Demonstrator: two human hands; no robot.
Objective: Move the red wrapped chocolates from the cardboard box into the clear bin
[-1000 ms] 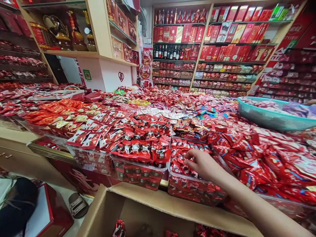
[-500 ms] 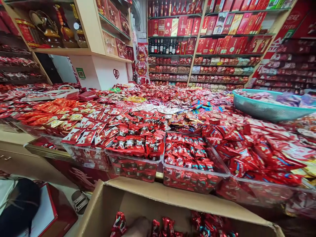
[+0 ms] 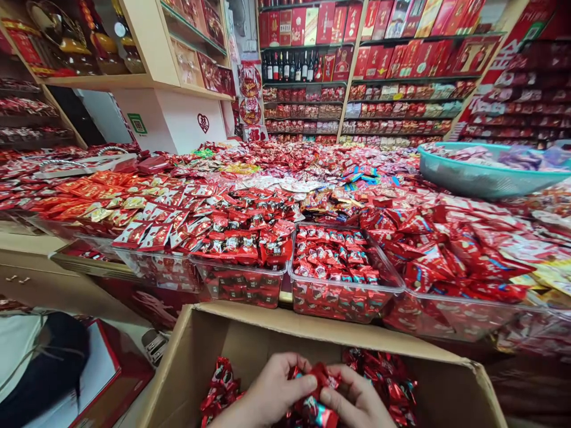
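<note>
Both hands are over an open cardboard box [image 3: 256, 316] at the bottom of the head view. My left hand [image 3: 279, 389] is closed, thumb and fingers pinching shiny red wrapped candies [image 3: 317, 410]. Right beside it, my right hand [image 3: 357, 397] grips the same small bunch from the other side, thumb tip near the left thumb. The bunch has red wrappers with some light blue patches; how many candies are in it I cannot tell. More red wrapped candies [image 3: 219, 383] lie inside the box to the left, and others [image 3: 392, 380] to the right.
Beyond the box, a clear plastic bin [image 3: 343, 300] holds similar red candies in rows. Another bin [image 3: 241, 288] of red and black packets adjoins it. A turquoise basin [image 3: 479, 175] rests on the candy heap at right. At lower left a person's dark-clothed leg [image 3: 62, 362] shows.
Both hands have come up into view over the box, gripping candies; earlier only a blurred hand showed low inside it. The camera has tilted down, bringing more of the box into view.
</note>
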